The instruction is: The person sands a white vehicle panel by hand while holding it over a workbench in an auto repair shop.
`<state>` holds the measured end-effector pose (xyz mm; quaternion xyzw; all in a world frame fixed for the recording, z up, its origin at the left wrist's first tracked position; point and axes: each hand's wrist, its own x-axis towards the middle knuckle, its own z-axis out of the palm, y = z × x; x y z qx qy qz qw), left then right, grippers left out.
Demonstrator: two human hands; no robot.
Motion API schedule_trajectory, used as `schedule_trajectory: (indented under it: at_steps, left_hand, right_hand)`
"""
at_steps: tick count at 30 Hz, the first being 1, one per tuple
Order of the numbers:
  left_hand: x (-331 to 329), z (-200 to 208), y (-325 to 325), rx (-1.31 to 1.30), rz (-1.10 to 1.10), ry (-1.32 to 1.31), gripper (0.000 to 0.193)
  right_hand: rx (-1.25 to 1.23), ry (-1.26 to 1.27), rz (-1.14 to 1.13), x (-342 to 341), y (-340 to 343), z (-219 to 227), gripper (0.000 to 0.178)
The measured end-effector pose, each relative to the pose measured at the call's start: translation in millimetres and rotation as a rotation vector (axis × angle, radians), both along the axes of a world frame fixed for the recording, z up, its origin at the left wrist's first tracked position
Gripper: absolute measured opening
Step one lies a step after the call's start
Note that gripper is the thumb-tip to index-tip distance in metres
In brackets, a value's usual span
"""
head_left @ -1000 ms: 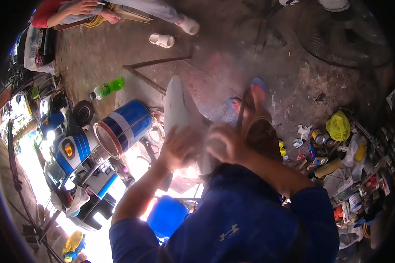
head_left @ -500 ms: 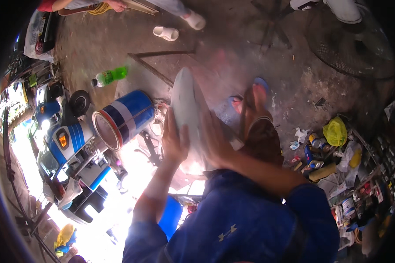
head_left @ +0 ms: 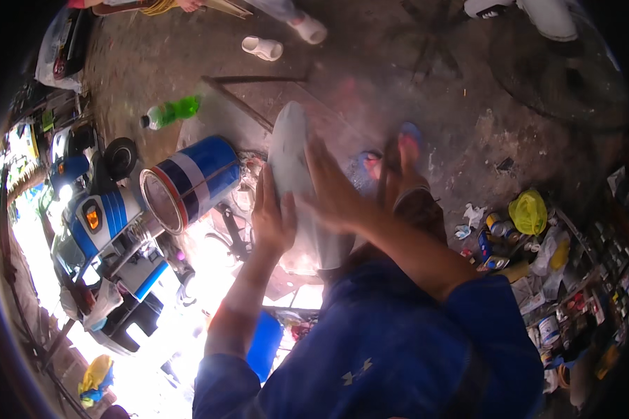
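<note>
A long, matte grey curved panel [head_left: 290, 143] with a rounded tip points away from me. Its near end reaches my lap. My left hand [head_left: 273, 218] holds its left side, the fingers stretched along the edge and the thumb over the top. Flat and slanting, my right hand [head_left: 332, 188] lies at the panel's right side, fingers straight and close together. Whether anything thin is under the right palm is hidden. Dusty haze blurs the floor beyond the tip.
A blue and white drum [head_left: 199, 178] lies on its side at left, near a blue-white vehicle part [head_left: 98, 220]. Farther off are a green bottle [head_left: 171, 112] and a white clog [head_left: 262, 47]. Cans and a yellow-green bag [head_left: 528, 212] clutter the right. Other people's legs show at the top.
My right hand has slid up and away from me along the panel, its fingertips nearer the tip. The left hand keeps its hold. The whole view has shifted slightly.
</note>
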<state>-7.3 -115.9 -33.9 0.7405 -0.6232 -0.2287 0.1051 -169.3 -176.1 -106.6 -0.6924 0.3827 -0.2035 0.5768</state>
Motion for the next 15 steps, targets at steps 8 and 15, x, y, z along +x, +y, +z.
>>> schedule_trajectory:
  at_steps: [8,15]
  left_hand:
    - [-4.6,2.8,-8.3,-0.015,-0.056,0.016,0.067]
    - [1.9,4.4,3.5,-0.007,-0.014,0.017,0.068]
  right_hand:
    - [-0.055,0.024,0.023,-3.5,-4.2,-10.6,0.105]
    - [-0.095,-0.020,0.201,-38.8,50.3,33.2,0.104]
